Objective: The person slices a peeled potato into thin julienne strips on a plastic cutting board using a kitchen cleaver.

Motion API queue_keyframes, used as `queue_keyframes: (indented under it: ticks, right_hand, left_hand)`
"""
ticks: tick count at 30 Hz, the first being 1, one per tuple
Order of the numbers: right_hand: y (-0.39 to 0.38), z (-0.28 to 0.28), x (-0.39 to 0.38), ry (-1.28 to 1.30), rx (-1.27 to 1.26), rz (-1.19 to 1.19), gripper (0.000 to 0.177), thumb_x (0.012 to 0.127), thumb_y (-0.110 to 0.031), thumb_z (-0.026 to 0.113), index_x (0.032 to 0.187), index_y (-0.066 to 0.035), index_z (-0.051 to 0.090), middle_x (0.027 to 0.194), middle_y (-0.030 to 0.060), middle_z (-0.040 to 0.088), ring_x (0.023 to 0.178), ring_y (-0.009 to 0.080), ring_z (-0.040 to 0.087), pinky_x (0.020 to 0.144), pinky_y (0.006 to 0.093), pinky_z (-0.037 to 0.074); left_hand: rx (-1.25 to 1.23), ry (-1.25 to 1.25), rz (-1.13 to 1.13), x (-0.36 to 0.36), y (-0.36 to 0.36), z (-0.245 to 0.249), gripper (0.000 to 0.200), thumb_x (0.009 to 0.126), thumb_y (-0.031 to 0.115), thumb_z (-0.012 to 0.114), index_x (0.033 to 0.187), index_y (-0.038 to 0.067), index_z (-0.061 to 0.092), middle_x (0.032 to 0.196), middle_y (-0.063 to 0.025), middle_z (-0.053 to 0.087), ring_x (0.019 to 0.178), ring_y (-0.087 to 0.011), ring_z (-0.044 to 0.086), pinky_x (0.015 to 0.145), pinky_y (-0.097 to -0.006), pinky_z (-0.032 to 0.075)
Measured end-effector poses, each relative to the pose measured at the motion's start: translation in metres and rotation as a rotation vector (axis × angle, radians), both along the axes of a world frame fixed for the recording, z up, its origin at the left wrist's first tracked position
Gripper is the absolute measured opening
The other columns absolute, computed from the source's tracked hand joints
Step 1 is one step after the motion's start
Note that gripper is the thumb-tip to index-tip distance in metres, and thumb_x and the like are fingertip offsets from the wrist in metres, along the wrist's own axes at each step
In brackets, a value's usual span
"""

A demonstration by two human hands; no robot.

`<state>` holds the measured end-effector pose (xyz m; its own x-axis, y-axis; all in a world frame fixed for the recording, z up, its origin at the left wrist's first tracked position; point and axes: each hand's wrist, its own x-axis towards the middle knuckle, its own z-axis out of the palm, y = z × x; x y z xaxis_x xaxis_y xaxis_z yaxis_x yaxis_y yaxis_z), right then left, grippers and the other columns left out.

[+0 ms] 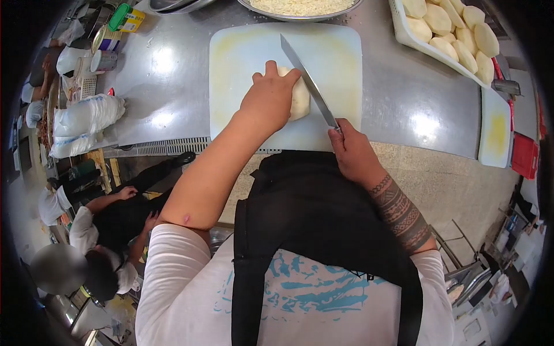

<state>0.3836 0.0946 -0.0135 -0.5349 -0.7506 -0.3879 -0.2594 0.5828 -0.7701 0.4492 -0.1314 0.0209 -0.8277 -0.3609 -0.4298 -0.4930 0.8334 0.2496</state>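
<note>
On the pale cutting board (pixel 236 75) lies a peeled, cream-coloured vegetable piece (pixel 300 99). My left hand (pixel 271 95) is wrapped over it from the left and covers much of it. My right hand (pixel 353 149) grips the handle of a long knife (pixel 311 83). The blade slants up and to the left, along the right side of the piece, with its tip near the top of the board. Whether the blade touches the piece cannot be made out.
A bowl of chopped pale food (pixel 300 16) stands beyond the board. At the upper right is a white basket (pixel 438 55) of peeled pieces, near another board (pixel 494 130). Plastic bags (pixel 86 121) and cans (pixel 104 60) are at left. A co-worker (pixel 121 225) is at lower left.
</note>
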Motion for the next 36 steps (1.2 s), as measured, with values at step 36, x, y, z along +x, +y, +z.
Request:
queue_keyframes:
  ticks: [36]
  right_hand:
    - [-0.017,0.057,0.002,0.013,-0.025,0.022,0.031,0.110,-0.026,0.055,0.115,0.005,0.057,0.087,0.0318,0.069,0.086,0.0536,0.067,0.077,0.0600,0.052]
  left_hand:
    - [0.037,0.087,0.022,0.005,-0.005,0.001,0.082,0.069,0.004,0.093,0.142,0.009,0.055,0.145,-0.0261,0.052,0.125,-0.0499,0.061,0.103,-0.0515,0.057]
